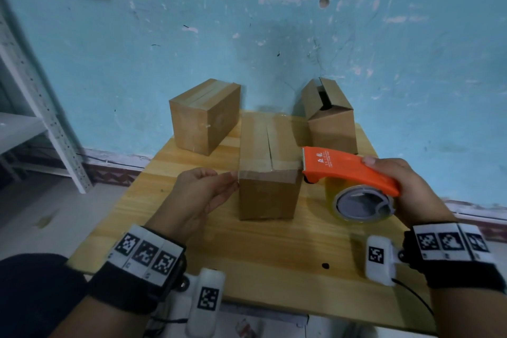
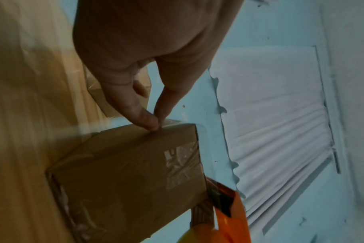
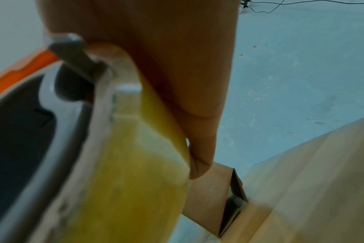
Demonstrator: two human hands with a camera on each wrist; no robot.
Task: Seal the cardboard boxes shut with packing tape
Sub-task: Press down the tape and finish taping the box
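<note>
A tall cardboard box (image 1: 267,170) stands mid-table, its top flaps closed with a slit between them. A strip of clear tape (image 1: 270,165) runs across the near end of its top. My left hand (image 1: 203,189) pinches the tape's end at the box's upper left edge (image 2: 156,127), thumb against fingertip. My right hand (image 1: 406,186) grips an orange tape dispenser (image 1: 348,170) with a yellowish roll (image 3: 135,164); its toothed blade sits at the box's upper right edge.
A taped box (image 1: 204,115) stands at the back left of the wooden table (image 1: 274,250). At the back right another box (image 1: 329,115) has open flaps. A blue wall is behind. White metal shelving (image 1: 35,107) stands on the left.
</note>
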